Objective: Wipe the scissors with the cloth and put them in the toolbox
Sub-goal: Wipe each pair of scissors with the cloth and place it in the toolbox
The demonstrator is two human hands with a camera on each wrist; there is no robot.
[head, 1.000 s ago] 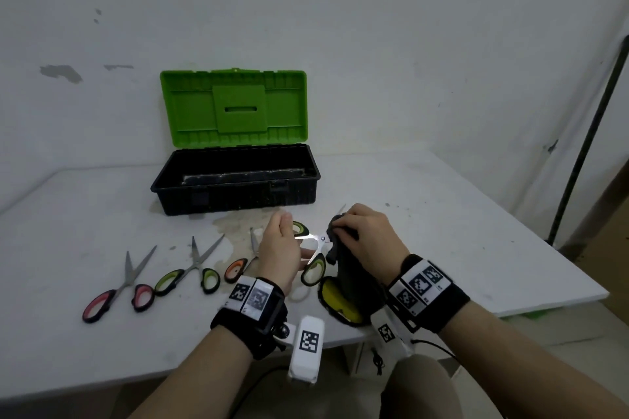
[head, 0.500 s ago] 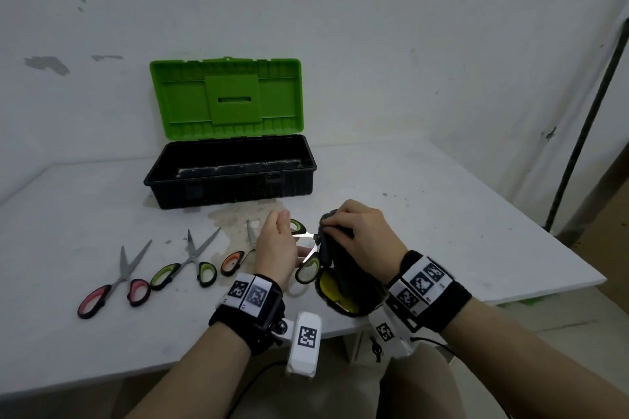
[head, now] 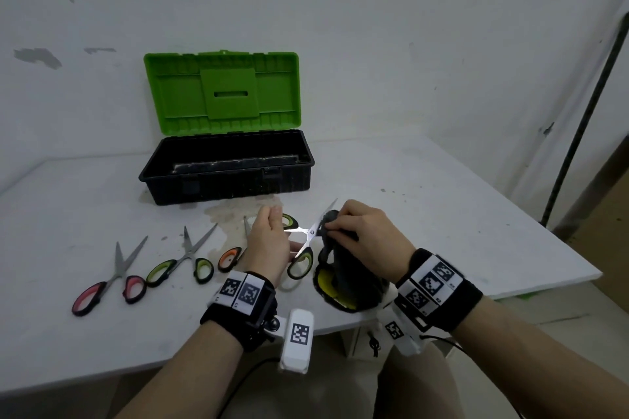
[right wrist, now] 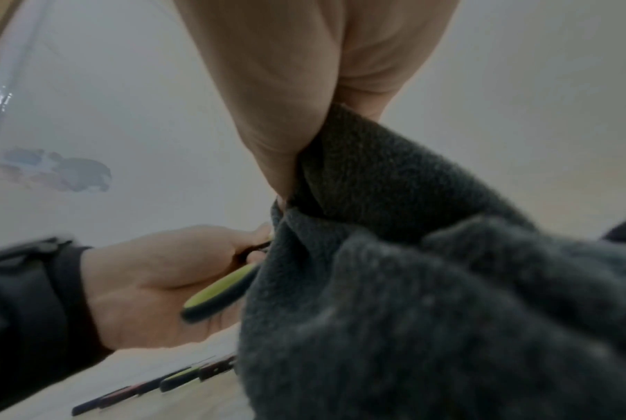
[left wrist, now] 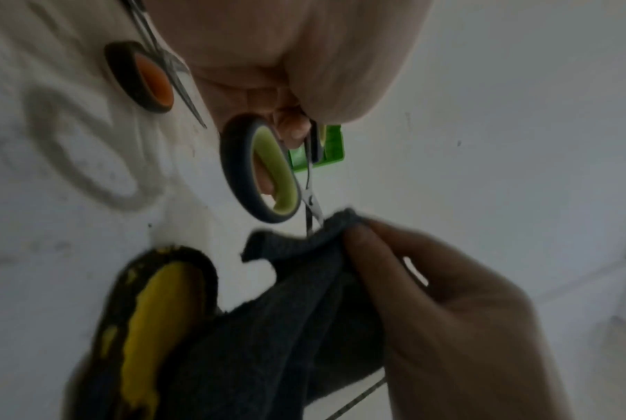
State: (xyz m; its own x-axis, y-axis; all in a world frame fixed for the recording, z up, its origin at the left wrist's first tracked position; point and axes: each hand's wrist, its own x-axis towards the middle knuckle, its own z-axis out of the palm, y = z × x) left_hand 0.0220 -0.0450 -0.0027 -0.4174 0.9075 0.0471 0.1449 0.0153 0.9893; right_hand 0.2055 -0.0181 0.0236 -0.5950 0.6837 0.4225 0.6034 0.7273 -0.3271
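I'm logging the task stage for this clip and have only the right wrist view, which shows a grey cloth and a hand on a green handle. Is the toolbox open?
Observer: Yes. In the head view the toolbox stands at the back of the table with its green lid raised.
Operator: Is that pair spread or closed?
Observer: Spread. The left hand grips the held scissors by the handles, and the right hand pinches the cloth round one blade.
Operator: Are any others lying out?
Observer: Three pairs lie to the left of the left hand: pink-handled scissors, green-handled scissors and orange-handled scissors.
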